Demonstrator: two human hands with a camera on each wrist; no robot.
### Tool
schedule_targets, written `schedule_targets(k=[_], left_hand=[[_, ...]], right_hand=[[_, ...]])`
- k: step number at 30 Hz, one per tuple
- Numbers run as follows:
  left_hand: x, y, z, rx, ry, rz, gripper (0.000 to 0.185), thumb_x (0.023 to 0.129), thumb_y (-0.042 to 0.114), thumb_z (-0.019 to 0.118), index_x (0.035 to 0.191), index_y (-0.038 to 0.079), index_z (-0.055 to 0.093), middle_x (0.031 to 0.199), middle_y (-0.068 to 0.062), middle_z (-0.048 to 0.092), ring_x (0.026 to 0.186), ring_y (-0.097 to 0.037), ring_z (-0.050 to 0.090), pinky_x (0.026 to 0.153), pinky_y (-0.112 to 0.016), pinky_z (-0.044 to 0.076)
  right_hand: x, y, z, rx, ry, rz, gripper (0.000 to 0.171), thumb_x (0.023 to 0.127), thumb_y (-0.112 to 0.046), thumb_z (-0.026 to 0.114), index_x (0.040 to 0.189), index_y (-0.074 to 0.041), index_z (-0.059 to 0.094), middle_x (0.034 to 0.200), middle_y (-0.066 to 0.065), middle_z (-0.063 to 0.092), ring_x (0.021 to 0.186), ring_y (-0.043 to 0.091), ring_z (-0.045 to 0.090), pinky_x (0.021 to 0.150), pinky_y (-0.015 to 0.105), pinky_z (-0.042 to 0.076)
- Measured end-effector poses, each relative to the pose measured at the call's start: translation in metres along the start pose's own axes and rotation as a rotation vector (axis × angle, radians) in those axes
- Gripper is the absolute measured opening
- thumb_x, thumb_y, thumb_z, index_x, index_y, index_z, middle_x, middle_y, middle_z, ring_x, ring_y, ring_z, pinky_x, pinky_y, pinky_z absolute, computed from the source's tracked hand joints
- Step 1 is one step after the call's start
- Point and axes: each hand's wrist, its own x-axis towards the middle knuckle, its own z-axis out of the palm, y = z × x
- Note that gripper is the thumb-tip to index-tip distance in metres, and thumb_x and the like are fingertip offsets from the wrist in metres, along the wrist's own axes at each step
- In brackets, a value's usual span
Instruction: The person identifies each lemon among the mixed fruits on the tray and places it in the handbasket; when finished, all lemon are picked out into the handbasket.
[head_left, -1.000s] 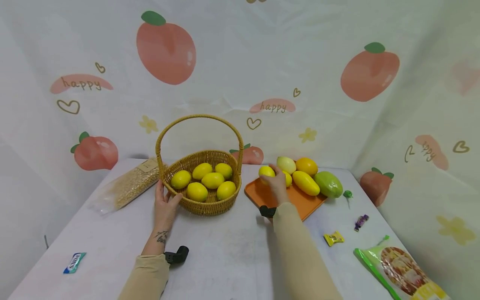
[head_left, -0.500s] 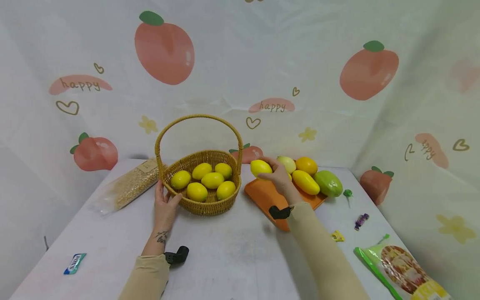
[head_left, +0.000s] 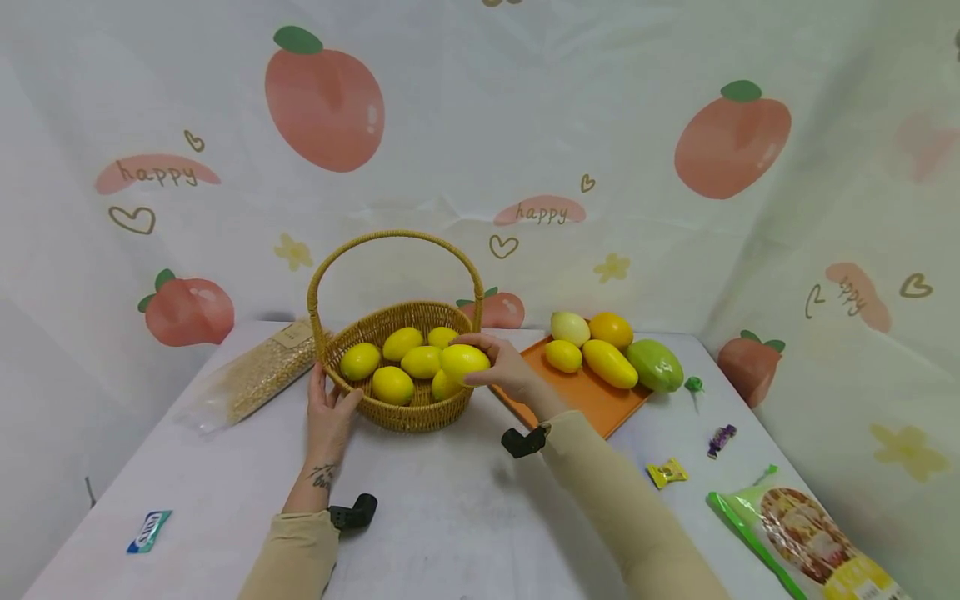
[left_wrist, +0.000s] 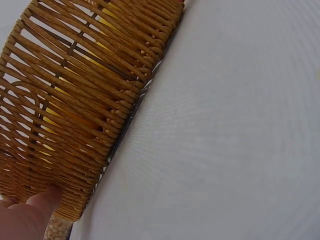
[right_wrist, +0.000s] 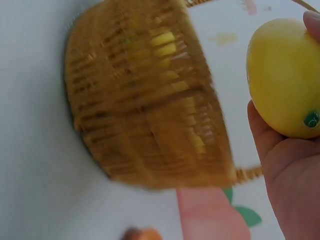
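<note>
A wicker basket (head_left: 408, 417) with a tall hooped handle stands on the table with several yellow lemons (head_left: 393, 385) inside. My left hand (head_left: 332, 421) holds the basket at its left front side, thumb against the wicker and fingers around the side; the left wrist view shows the thumb (left_wrist: 46, 200) on the woven wall. My right hand (head_left: 508, 371) grips another lemon (head_left: 465, 365) above the basket's right rim, overlapping the lemons behind it in the head view. A small green spot marks this lemon in the right wrist view.
Right of the basket, an orange tray (head_left: 585, 406) bears several fruits, including a long yellow one (head_left: 610, 364); a green fruit (head_left: 655, 365) lies at its right edge. Small candies (head_left: 667, 473) and a snack bag (head_left: 802, 533) lie farther right. A clear grain bag (head_left: 262, 371) lies left.
My right hand has carried the lemon from over the tray leftward to the basket's right rim. The left hand stays on the basket.
</note>
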Motion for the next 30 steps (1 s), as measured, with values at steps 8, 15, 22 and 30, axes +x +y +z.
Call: schedule_targets(k=[8, 15, 22, 30], left_hand=[[-0.001, 0.0, 0.0, 0.005, -0.001, -0.002, 0.084, 0.088, 0.001, 0.052, 0.15, 0.019, 0.0, 0.157, 0.001, -0.001, 0.14, -0.029, 0.017, 0.111, -0.045, 0.028], [-0.001, -0.001, -0.001, 0.026, -0.005, 0.011, 0.083, 0.088, 0.003, 0.053, 0.15, 0.02, 0.0, 0.156, 0.001, -0.001, 0.14, -0.029, 0.017, 0.11, -0.046, 0.029], [0.001, 0.0, -0.001, 0.027, -0.002, 0.029, 0.083, 0.088, 0.003, 0.052, 0.15, 0.017, 0.0, 0.156, -0.002, 0.0, 0.139, -0.031, 0.017, 0.11, -0.045, 0.029], [-0.001, -0.001, -0.001, 0.017, -0.018, -0.001, 0.083, 0.089, 0.003, 0.052, 0.15, 0.02, -0.003, 0.156, 0.0, -0.004, 0.14, -0.03, 0.013, 0.11, -0.047, 0.027]], right_hand=[[0.017, 0.006, 0.024, -0.057, -0.042, -0.026, 0.055, 0.075, 0.004, 0.066, 0.128, -0.001, 0.051, 0.13, 0.014, 0.05, 0.107, 0.021, 0.05, 0.09, 0.029, 0.047], [0.015, 0.007, 0.024, 0.072, -0.007, -0.128, 0.051, 0.077, 0.014, 0.058, 0.127, 0.01, 0.046, 0.132, 0.028, 0.047, 0.127, 0.04, 0.039, 0.109, 0.039, 0.033], [-0.013, 0.001, -0.006, 0.16, 0.086, -0.196, 0.067, 0.076, -0.009, 0.074, 0.129, 0.015, 0.04, 0.13, 0.029, 0.047, 0.126, 0.04, 0.04, 0.109, 0.04, 0.033], [-0.038, 0.011, -0.06, 0.185, 0.301, -0.152, 0.05, 0.083, 0.011, 0.057, 0.13, 0.012, 0.041, 0.112, -0.004, 0.063, 0.112, 0.016, 0.055, 0.099, 0.028, 0.045]])
